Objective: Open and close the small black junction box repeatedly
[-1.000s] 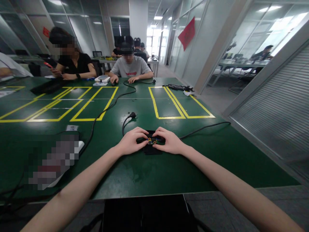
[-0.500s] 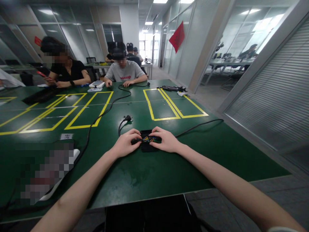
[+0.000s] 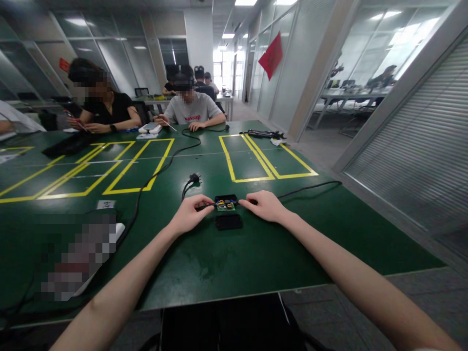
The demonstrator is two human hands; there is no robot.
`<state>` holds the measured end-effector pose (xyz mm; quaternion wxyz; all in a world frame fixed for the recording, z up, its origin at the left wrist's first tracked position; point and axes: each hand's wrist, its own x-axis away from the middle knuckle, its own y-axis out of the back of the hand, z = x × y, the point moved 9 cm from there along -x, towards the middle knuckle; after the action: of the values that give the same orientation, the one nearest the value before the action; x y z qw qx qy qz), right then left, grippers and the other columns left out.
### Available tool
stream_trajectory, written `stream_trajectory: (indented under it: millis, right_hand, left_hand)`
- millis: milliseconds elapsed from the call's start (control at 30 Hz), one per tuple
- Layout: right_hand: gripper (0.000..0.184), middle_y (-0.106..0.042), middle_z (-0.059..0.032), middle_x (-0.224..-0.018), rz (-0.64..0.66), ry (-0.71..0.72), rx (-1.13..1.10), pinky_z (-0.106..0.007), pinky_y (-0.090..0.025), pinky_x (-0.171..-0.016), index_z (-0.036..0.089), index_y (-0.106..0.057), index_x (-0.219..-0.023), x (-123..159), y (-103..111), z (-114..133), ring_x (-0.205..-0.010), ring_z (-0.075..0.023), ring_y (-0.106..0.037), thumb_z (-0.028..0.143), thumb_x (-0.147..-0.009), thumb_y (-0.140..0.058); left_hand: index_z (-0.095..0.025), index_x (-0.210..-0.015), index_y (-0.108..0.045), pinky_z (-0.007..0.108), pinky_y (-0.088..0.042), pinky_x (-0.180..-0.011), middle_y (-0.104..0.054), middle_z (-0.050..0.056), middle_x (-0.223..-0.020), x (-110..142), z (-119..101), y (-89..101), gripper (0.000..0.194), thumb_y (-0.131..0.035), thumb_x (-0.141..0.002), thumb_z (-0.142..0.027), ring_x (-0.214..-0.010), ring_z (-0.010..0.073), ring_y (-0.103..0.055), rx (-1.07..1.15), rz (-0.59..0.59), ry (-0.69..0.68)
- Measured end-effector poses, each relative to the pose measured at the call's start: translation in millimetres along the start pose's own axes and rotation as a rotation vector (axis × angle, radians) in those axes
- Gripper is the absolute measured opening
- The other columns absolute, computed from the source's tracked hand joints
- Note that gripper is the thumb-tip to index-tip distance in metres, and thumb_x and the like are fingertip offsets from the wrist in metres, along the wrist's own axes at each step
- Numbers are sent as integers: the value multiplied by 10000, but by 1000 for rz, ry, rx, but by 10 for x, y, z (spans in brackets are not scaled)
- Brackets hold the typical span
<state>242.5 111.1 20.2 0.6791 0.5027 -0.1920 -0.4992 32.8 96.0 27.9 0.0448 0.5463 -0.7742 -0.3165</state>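
Circuit board (image 3: pixel 225 206), small and green, sits on the counter (image 3: pixel 204 268) between the two hands. It has two round rings on it, yellow and orange. One ring is near the left side, and one is more to the right and closer to the person. Bits of blue show near both ends, and dark and grey parts stand up along the back. The parts are too tiny to tell more. The board is at the front of an open black case (image 3: pixel 220 197). I cannot tell if all of it is outside. A flat black cover (image 3: pixel 228 223) lies in front, nearer the person, apart from the board.

The left hand (image 3: pixel 189 213) has its thumb and finger pinched around a black cord (image 3: pixel 204 207) at the left end. The right hand (image 3: pixel 266 205) is curled low at the right end, by the other cord (image 3: pixel 310 188). I cannot tell if its fingers grip that cord. A black plug (image 3: pixel 195 178) lies behind the left hand.
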Motion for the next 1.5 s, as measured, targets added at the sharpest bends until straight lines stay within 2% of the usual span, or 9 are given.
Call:
stream_trajectory:
  millis: [167, 300, 500, 633, 900, 1100, 1267, 1400, 1500]
  right_hand:
    - [608, -393, 34, -516, 74, 56, -227, -280, -265, -575, 206, -426, -545, 45, -22, 35, -524, -116, -372, 621, -989, -419]
    - [606, -335, 51, -517, 133, 84, -375, -272, -258, -561, 204, -391, -537, 101, -50, 108, -526, -98, -322, 631, -959, -473]
    - [581, -291, 54, -537, 134, 80, -364, -274, -239, -554, 204, -372, -530, 108, -64, 133, -530, -91, -290, 591, -947, -495]
    - [572, -292, 54, -535, 133, 87, -324, -274, -241, -554, 203, -376, -526, 110, -73, 116, -533, -93, -297, 575, -941, -503]
    - [557, -309, 53, -527, 142, 91, -217, -270, -233, -549, 202, -396, -527, 112, -118, 75, -532, -98, -299, 581, -916, -521]
    - [563, -301, 53, -519, 147, 101, -154, -271, -231, -552, 197, -401, -519, 111, -126, 77, -527, -97, -288, 577, -913, -536]
    - [569, -312, 52, -511, 212, 159, -107, -282, -230, -551, 199, -380, -521, 138, -135, 145, -511, -95, -287, 563, -928, -541]
    - [571, -295, 54, -515, 277, 202, -118, -284, -225, -545, 198, -361, -520, 173, -157, 199, -504, -93, -268, 530, -955, -524]
    - [534, -381, 47, -508, 271, 193, -139, -275, -251, -546, 192, -453, -520, 174, -143, 215, -499, -95, -324, 500, -942, -566]
  left_hand:
    - [-133, -879, -716, 240, -411, -572, -613, -16, -637, 25, 48, -80, 295, -730, -787, -413, -583, 120, -532, 176, 127, 142]
    - [-138, -821, -698, 224, -372, -561, -558, -44, -600, 73, 20, -141, 287, -767, -740, -405, -561, 97, -488, 252, 237, 200]
    - [-144, -789, -684, 211, -338, -531, -534, -58, -560, 92, 53, -192, 266, -772, -719, -386, -521, 83, -458, 274, 270, 245]
    - [-143, -806, -692, 203, -356, -508, -583, -36, -605, 95, 87, -236, 271, -781, -714, -381, -525, 85, -480, 264, 302, 258]
    - [-145, -851, -701, 204, -366, -508, -590, -35, -641, 102, 121, -255, 322, -799, -719, -422, -534, 86, -489, 225, 340, 259]
    - [-140, -832, -696, 195, -279, -493, -523, -52, -571, 115, 195, -286, 359, -795, -723, -467, -520, 84, -424, 184, 362, 274]
    - [-143, -905, -724, 205, -305, -517, -558, -41, -636, 117, 119, -289, 321, -768, -758, -426, -551, 90, -439, 165, 360, 216]
    - [-146, -832, -671, 216, -353, -552, -629, -12, -685, 133, 121, -312, 264, -714, -807, -405, -574, 104, -476, 132, 361, 190]
    - [-154, -788, -662, 229, -390, -596, -657, 7, -739, 118, 40, -271, 196, -670, -848, -340, -627, 120, -518, -5, 334, 80]
